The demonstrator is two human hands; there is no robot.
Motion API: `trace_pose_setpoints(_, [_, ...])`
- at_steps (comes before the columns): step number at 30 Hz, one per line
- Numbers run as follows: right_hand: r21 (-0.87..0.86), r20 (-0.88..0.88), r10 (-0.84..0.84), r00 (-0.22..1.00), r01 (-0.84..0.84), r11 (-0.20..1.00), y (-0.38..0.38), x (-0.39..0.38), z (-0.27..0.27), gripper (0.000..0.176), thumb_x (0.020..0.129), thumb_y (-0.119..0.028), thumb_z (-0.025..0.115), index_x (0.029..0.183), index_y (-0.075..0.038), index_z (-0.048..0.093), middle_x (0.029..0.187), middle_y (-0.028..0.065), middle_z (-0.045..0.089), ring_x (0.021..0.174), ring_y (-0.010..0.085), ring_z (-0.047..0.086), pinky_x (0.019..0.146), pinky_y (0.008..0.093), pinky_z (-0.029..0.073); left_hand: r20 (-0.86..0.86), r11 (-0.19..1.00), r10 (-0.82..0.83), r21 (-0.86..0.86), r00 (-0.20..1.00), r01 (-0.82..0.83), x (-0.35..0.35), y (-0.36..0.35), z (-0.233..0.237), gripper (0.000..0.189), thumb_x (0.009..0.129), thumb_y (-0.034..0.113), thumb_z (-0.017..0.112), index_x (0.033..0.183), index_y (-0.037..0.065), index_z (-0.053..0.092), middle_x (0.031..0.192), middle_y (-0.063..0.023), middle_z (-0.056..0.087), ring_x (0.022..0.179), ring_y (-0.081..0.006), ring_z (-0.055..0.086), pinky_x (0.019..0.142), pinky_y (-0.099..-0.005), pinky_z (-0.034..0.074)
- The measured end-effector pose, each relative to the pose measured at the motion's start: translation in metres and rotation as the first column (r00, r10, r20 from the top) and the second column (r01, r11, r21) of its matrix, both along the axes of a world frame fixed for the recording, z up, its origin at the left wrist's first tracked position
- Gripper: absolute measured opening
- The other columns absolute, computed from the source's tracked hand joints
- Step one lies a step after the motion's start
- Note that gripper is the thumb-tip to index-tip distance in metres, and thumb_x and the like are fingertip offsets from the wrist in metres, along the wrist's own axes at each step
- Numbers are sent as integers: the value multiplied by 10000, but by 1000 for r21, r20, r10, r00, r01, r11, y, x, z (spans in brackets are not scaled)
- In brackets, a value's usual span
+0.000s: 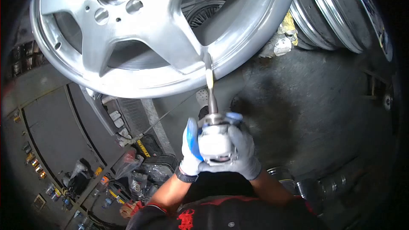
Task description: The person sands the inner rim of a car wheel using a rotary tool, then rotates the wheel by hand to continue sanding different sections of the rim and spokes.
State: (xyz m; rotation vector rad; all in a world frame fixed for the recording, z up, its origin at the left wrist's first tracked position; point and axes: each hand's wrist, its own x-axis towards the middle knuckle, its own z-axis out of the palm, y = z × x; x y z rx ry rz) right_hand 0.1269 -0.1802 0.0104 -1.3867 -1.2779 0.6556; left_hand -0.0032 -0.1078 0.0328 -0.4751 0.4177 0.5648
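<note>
A large silver alloy wheel [159, 38] with broad spokes fills the upper part of the view. In front of me is a handheld grinder [215, 144] with a long metal shaft. Its slim tip [208, 61] is at the wheel's rim, near the end of a spoke. Around the left side of the grinder body wraps my left hand [191, 147], in a white and blue glove. My right hand [245, 153], also gloved, closes on the other side. The grinder's body partly hides the fingers of both hands.
Several more wheel rims [332, 15] stand at the upper right beside a crumpled yellow and white package [284, 38]. A DeWalt case [149, 145] and plastic bags [130, 162] lie at lower left. Dark floor [306, 89] stretches to the right.
</note>
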Motion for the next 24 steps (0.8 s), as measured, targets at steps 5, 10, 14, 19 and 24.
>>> trace_pose_setpoints(5, [-108, -122, -91, 988, 78, 991, 6, -1, -12, 1095, 501, -463, 956, 1376, -61, 435, 1194, 131, 617, 1113, 262, 630, 944, 398, 513, 60, 988, 82, 128, 995, -89, 11, 10, -18, 843, 961, 655, 393, 1390, -70, 424, 1333, -255, 541, 1166, -358, 595, 1010, -495, 487])
trace_pose_setpoints(10, [-87, -196, 56, 979, -75, 993, -9, -4, -4, 1209, 552, -474, 949, 1471, -28, 303, 1301, 187, 551, 1187, 324, 588, 994, 449, 489, -423, 935, -106, 267, 900, 235, 12, 2, 0, 813, 990, 650, 318, 1352, -59, 486, 1239, -214, 621, 1119, -311, 627, 993, -448, 500])
trace_pose_setpoints(14, [-66, -262, -131, 956, 118, 991, -8, -6, -5, 1219, 566, -436, 959, 1495, -23, 287, 1357, 202, 522, 1234, 342, 560, 1000, 461, 489, -681, 832, -54, 373, 730, 410, 26, 11, -8, 667, 1036, 538, 341, 1267, -47, 563, 1165, -148, 655, 1048, -215, 635, 943, -360, 500])
trace_pose_setpoints(19, [-406, -479, -252, 841, 42, 913, 5, 9, 13, 1234, 570, -484, 942, 1492, -9, 275, 1414, 177, 454, 1297, 319, 480, 1095, 445, 404, -574, 827, -91, 412, 814, 382, 57, 36, -13, 536, 1064, 429, 396, 1164, -43, 630, 1009, -74, 689, 895, -113, 627, 832, -278, 496])
trace_pose_setpoints(24, [-330, -219, -168, 961, 89, 940, -29, 10, -24, 1188, 585, -286, 967, 1489, -8, 249, 1374, 144, 503, 1219, 266, 554, 1037, 405, 491, -665, 533, 455, 736, 592, 418, 62, 23, -4, 555, 1062, 435, 387, 1106, -46, 659, 887, -88, 699, 828, -95, 621, 785, -253, 492])
